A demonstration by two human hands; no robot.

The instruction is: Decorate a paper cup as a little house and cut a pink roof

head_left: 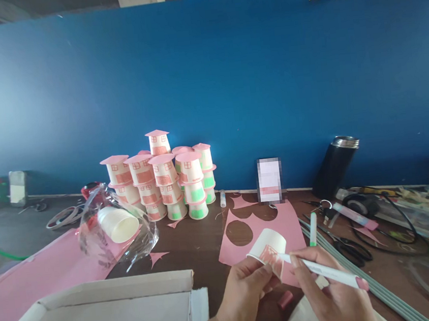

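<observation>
My left hand point(247, 292) grips a white paper cup point(270, 246) by its rim, tilted on its side, with a pink-red window drawing on its wall. My right hand point(333, 291) pinches a white marker point(324, 271) with a pink end, its tip touching the cup's drawing. Both hands hover low over the brown table, near a pink paper sheet point(260, 227) with round holes cut out. A pink marker cap point(285, 299) lies on the table between my hands.
A stack of decorated cups with pink roofs point(163, 178) stands at the blue wall. A plastic sleeve with plain cups point(116, 227) lies left. An open cardboard box point(100, 315) sits front left. A green pen point(312, 229), scissors point(348, 248), a black flask point(334, 168) and cables lie right.
</observation>
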